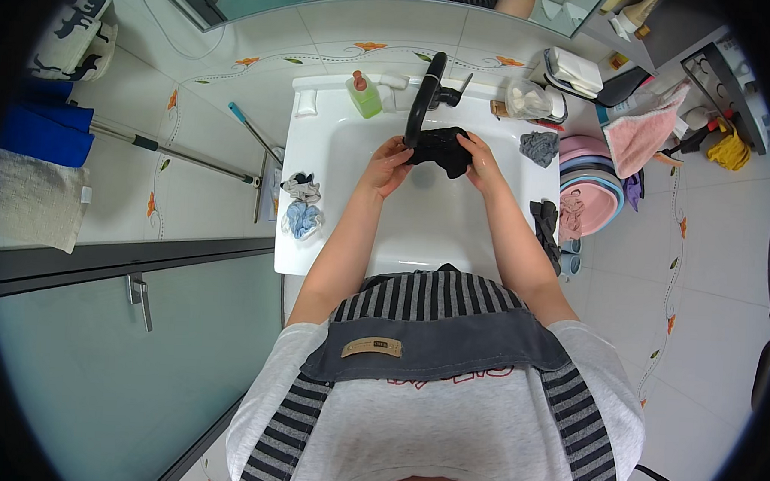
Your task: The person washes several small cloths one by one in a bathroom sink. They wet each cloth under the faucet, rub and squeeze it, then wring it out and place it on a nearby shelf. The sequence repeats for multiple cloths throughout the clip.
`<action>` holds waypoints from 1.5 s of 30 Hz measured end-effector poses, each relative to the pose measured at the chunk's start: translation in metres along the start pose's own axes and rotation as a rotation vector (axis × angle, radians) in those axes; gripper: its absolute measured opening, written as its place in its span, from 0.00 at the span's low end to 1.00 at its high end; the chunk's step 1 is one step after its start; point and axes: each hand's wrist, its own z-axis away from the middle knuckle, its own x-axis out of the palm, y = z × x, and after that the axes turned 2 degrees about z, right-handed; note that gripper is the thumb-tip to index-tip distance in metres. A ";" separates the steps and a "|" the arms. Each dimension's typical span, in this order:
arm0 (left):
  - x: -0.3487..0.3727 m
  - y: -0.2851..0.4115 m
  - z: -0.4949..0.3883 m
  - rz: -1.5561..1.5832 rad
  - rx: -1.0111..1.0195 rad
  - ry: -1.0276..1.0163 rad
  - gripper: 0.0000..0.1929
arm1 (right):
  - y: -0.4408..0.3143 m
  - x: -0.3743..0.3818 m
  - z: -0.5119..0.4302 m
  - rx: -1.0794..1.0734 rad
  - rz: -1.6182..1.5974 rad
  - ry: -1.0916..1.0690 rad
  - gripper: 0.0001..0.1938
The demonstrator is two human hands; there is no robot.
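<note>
Both my hands hold a black cloth [441,154] stretched between them, over the white washbasin [437,236] and just below the spout of the black faucet [423,100]. My left hand [389,166] grips its left end with thumb and fingers, close beside the spout. At the cloth's right end, my right hand [482,163] pinches the fabric. Whether water is running cannot be told. Crumpled on the basin's right ledge lie a grey cloth [539,148] and a dark cloth [545,227]. On the left ledge are a grey-and-white cloth [302,187] and a light blue one [303,220].
A green soap bottle [364,96] stands behind the basin, left of the faucet. Plastic containers [528,100] crowd the back right corner. Stacked pink and blue tubs [594,201] sit right of the basin. A mirror [369,1] hangs above; a glass door [141,359] is at left.
</note>
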 end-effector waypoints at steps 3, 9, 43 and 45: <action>0.001 0.004 0.003 -0.078 0.006 -0.042 0.20 | 0.001 -0.004 0.002 0.003 0.042 0.008 0.12; -0.002 0.014 0.012 -0.146 0.006 -0.047 0.19 | 0.007 0.010 0.005 0.020 0.010 -0.085 0.13; -0.046 -0.039 -0.031 0.271 0.060 0.335 0.21 | 0.037 0.109 0.032 -0.591 1.205 0.136 0.15; -0.056 -0.050 -0.038 0.289 0.056 0.251 0.21 | 0.038 0.119 0.035 -0.705 1.355 0.188 0.15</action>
